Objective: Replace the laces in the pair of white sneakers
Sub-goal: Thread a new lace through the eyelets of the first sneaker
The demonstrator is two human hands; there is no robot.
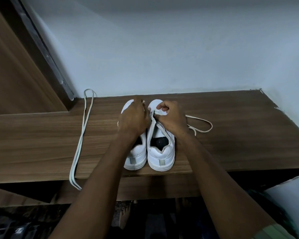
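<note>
Nearest: two bare forearms reaching in from the bottom edge; green sleeve cuff (273, 232) at lower right. Bare feet (126, 214) dimly visible on the floor under the shelf.

Wooden shelf (41, 135), front edge near. On it, pair of white sneakers side by side, touching, heels toward the camera, toes toward the wall.
- left sneaker (135, 157): mostly hidden under the left forearm and hand, heel tab and part of the toe showing.
- right sneaker (160, 152): tongue area open, dark insole showing.

Loose lace (79, 142) left of the shoes, well apart from them, doubled over, loop end at the wall, both tips hanging over the shelf's front edge.

Left hand (134, 118) over the left sneaker's forefoot, fingers curled, index extended toward the toe. Bit of white at the fingertips, probably lace; grip cannot tell.

Right hand (171, 118) over the right sneaker's lower eyelets, fingers curled and pinching a second lace (202, 125) at the eyelet row. Rest of that lace trailing in a loop on the shelf just right of the shoe.

Farthest: pale wall (162, 49); brown door panel with a metal track (16, 66) at upper left.
</note>
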